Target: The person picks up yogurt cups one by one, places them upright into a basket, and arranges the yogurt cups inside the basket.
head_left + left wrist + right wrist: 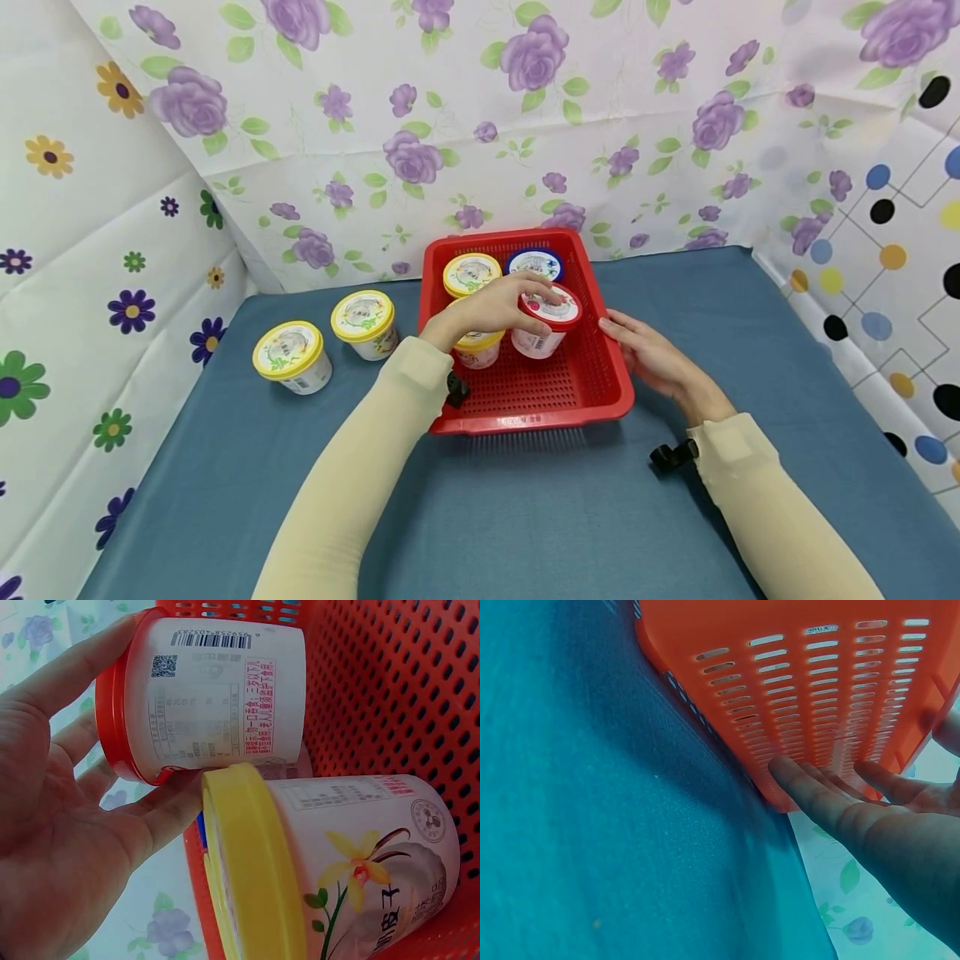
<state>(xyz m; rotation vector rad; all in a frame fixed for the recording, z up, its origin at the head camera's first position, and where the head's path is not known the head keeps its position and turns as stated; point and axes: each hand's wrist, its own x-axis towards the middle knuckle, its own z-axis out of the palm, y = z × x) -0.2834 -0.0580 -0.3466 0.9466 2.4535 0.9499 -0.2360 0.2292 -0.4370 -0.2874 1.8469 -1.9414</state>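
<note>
My left hand [487,312] holds a red-lidded ice cream cup [540,345] by its lid, thumb on one side and fingers on the other. The cup stands upright inside a red perforated basket [517,392], its side print and barcode facing the left wrist camera. Close beside those fingers is a yellow-lidded cup [360,862], partly hidden by my forearm in the head view. My right hand [648,354] touches the basket's right side, fingers extended along the outer wall [817,690] and thumb near the rim.
Another yellow-lidded cup [471,273] and a blue-lidded cup [535,263] stand at the back of the basket. Left of it, two yellow-lidded cups [362,321] stand on the blue tablecloth [525,517]. A flowered curtain [465,125] hangs behind the table.
</note>
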